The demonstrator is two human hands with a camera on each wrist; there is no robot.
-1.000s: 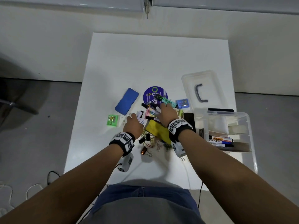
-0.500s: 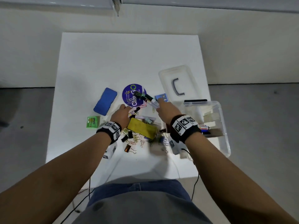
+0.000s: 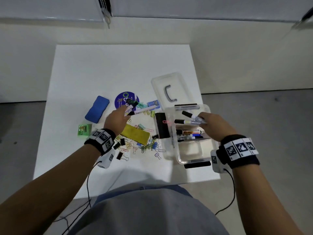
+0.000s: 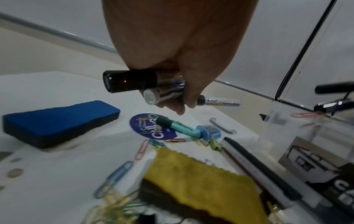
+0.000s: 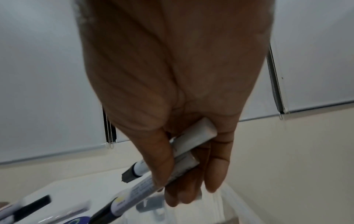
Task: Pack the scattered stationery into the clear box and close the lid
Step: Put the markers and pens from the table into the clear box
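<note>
Clear box [image 3: 194,156]: open, at the right edge of the white table [image 3: 105,68], near side; several capped markers [image 3: 188,134] lie inside across its middle. Its lid [image 3: 159,80], grey handle up, lies flat on the table just beyond the box.

Right hand [image 3: 214,126]: over the box, fingers and thumb curled round two white markers with black caps [image 3: 189,118]; the caps point left over the box interior. The right wrist view shows the thumb [image 5: 161,163] pressed along the barrels.

Left hand [image 3: 116,120]: above the scattered pile, fingers closed round a bundle of markers [image 3: 135,110], one white barrel sticking out to the right.

Loose on the table, left of the box:
- black eraser block [image 3: 161,125], touching the box's left wall
- yellow cloth pad [image 3: 135,134]
- paper clips and binder clips [image 3: 145,146], many colours, in a heap
- teal marker [image 4: 177,126] lying across a purple round sticker [image 4: 151,130]
- blue sharpener [image 4: 208,132]
- blue whiteboard eraser [image 3: 97,109]
- green clear box [image 3: 83,129], small, farthest left
</note>
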